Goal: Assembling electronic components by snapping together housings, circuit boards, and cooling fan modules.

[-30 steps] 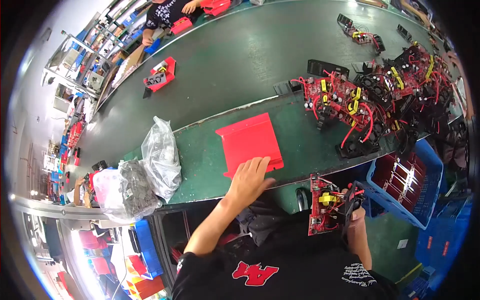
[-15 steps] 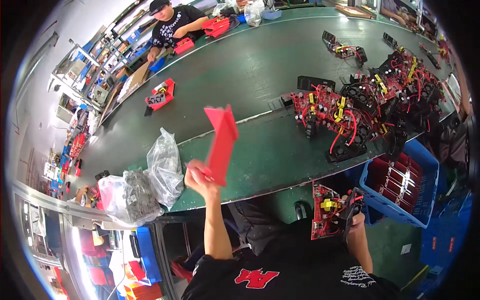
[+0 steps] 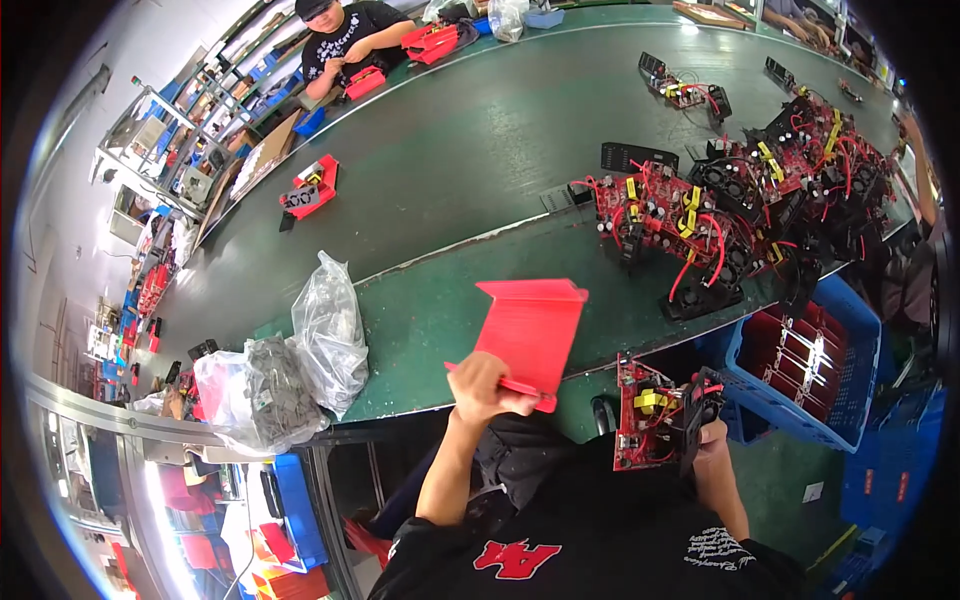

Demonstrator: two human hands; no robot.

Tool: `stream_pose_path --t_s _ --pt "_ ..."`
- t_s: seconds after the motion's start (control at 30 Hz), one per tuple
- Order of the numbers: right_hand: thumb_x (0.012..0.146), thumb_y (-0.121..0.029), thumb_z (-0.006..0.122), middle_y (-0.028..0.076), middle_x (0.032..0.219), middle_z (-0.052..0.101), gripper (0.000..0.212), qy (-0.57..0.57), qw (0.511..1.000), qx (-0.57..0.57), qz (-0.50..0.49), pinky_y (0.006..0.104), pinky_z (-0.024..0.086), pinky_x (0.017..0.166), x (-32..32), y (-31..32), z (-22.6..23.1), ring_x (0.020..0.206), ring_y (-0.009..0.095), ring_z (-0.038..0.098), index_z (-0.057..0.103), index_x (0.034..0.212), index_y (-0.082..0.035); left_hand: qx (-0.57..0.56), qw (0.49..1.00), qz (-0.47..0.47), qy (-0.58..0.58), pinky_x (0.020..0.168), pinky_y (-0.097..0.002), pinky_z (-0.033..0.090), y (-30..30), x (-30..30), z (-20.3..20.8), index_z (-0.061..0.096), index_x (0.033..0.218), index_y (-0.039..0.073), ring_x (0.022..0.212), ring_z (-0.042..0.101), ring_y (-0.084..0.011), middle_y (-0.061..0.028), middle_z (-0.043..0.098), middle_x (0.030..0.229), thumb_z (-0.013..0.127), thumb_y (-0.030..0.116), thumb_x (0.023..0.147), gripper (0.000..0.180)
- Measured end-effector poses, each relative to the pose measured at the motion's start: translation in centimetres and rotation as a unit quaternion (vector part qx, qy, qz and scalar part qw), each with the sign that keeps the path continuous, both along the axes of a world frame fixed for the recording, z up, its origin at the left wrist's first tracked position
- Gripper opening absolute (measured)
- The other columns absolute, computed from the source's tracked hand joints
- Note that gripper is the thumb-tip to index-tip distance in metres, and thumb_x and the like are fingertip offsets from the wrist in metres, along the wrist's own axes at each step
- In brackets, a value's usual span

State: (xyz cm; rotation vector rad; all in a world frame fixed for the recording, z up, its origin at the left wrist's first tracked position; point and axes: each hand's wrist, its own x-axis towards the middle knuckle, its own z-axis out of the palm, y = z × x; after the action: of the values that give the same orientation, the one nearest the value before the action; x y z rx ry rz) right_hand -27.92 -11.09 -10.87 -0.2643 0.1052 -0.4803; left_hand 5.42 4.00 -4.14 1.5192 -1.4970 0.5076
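My left hand [image 3: 482,388] grips the lower end of a red bent sheet-metal cover [image 3: 532,335], which is held above the front edge of the green table. Its broad inner face and folded sides show. My right hand [image 3: 712,450] is closed on a red circuit board assembly [image 3: 648,412] with a yellow-wrapped part and a black fan end, held in front of my body at the right. Part of the right hand is hidden behind the black end piece.
A heap of red circuit boards [image 3: 680,215] with fans and wires lies at the right. Below it stands a blue crate [image 3: 845,400] of red panels. Plastic bags [image 3: 330,330] lie at the left. Across the conveyor [image 3: 480,130], a co-worker [image 3: 350,45] works near red housings.
The red cover has moved right and closer to me, turning so its broad face shows. The circuit board has shifted slightly left. The co-worker's hands have come together.
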Motion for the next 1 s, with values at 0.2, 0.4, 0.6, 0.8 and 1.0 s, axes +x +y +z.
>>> stream_pose_path --t_s 0.2,0.4,0.6,0.8,1.0 --pt "0.060 0.001 0.066 0.020 0.113 0.064 0.073 0.067 0.998 0.015 -0.006 0.0443 0.058 0.082 -1.0 0.1 -1.4 0.095 0.031 0.068 0.045 0.130 0.005 0.131 0.983 -0.024 -0.126 0.045 -0.0332 0.036 0.4 -1.9 -2.1 0.044 0.059 0.010 0.047 0.046 -0.0211 -0.0028 0.040 0.056 0.076 0.052 0.067 0.053" --pt "0.061 -0.004 0.069 0.018 0.119 0.061 0.078 0.116 0.991 0.000 -0.065 0.0430 0.054 0.091 0.6 -0.3 -0.5 0.102 0.029 0.065 0.042 0.133 0.004 0.173 0.976 0.025 -0.129 0.046 -0.0335 0.034 0.8 -1.5 0.0 0.043 0.060 0.011 0.049 0.046 -0.0210 -0.0024 0.038 0.055 0.073 0.060 0.069 0.058" --pt "0.059 -0.005 0.070 0.017 0.118 0.061 0.080 0.115 0.991 -0.010 -0.061 0.0398 0.055 0.090 1.5 -1.1 0.7 0.103 0.028 0.065 0.042 0.133 0.004 0.217 0.960 0.101 -0.144 0.066 -0.0343 0.043 3.0 1.4 1.2 0.057 0.070 0.011 0.064 0.059 -0.0225 -0.0006 0.057 0.065 0.065 0.067 0.075 0.056" --pt "0.062 -0.012 0.079 0.017 0.119 0.060 0.080 0.200 0.974 -0.104 -0.037 0.0424 0.052 0.092 1.7 -0.4 2.6 0.106 0.028 0.062 0.043 0.132 0.003 0.293 0.941 0.097 -0.137 0.069 -0.0360 0.043 3.9 2.4 0.9 0.055 0.072 0.009 0.067 0.060 -0.0239 -0.0023 0.059 0.069 0.064 0.068 0.073 0.059" --pt "0.064 -0.014 0.081 0.012 0.116 0.060 0.068 0.280 0.938 -0.201 -0.029 0.0402 0.050 0.094 1.7 0.6 3.1 0.108 0.024 0.060 0.047 0.122 -0.001 0.305 0.924 0.186 -0.137 0.084 -0.0439 0.045 4.8 1.9 1.2 0.056 0.100 0.001 0.098 0.057 -0.0334 -0.0147 0.059 0.103 0.069 0.073 0.063 0.082"
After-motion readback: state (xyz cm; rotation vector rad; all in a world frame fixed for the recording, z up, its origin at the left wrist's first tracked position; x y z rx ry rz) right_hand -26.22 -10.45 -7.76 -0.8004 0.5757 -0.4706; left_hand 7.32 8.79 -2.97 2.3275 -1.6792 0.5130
